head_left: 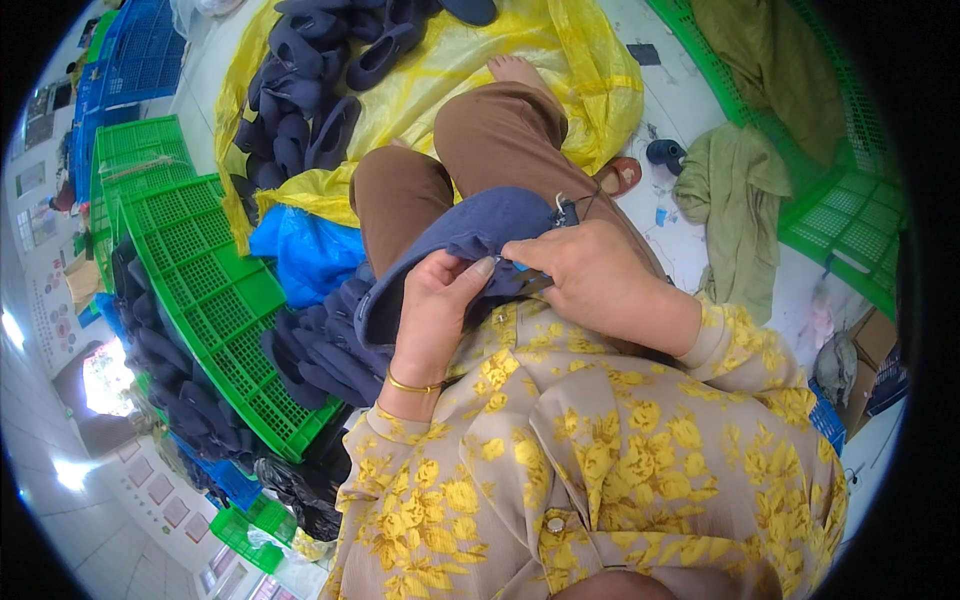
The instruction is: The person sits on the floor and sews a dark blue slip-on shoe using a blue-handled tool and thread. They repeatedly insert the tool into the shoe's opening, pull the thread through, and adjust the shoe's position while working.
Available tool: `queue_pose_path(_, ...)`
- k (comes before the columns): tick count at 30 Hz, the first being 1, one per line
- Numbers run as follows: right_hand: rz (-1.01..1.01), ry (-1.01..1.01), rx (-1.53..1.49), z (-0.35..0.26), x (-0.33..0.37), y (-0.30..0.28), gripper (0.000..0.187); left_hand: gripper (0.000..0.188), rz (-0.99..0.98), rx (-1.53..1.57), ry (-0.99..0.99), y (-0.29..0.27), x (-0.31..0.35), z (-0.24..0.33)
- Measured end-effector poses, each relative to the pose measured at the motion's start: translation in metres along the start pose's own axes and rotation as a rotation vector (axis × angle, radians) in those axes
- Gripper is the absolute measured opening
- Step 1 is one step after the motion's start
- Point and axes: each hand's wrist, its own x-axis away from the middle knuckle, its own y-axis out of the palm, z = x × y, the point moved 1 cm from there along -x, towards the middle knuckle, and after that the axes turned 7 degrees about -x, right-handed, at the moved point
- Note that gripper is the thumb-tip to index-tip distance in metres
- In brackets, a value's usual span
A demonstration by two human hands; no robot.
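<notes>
A navy fabric shoe (490,215) lies tilted across my lap, its opening turned toward me. My left hand (435,295) pinches the edge of its fabric between thumb and fingers. Close against it, my right hand (595,275) is closed, its index finger pointing at the left thumb tip. A small dark tool (533,284) shows under the right fingers; its exact kind is partly hidden. Above the right knuckles a short dark piece with white thread (567,212) sticks up. More navy shoes (325,340) are stacked beside my left thigh.
A yellow woven sack (430,100) spreads ahead, with a heap of navy shoes (300,75) on it. Green plastic crates (215,290) stand at my left, next to a blue plastic bag (310,250). At the right lie an olive cloth (735,210) and another green crate (845,225).
</notes>
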Motion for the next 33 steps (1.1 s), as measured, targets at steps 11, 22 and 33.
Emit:
queue_pose_path(11,-0.036,0.124,0.031,-0.009,0.0,0.001,0.032,0.007,0.22,-0.264,0.125,0.01,0.006,-0.012)
queue_pose_path(22,-0.048,0.106,0.208,-0.028,-0.005,0.004,0.01,0.021,0.411,-0.494,0.268,0.013,0.004,-0.028)
queue_pose_path(33,-0.015,0.077,0.266,-0.011,-0.014,0.019,0.004,0.01,0.302,-0.448,0.293,0.002,-0.006,-0.037)
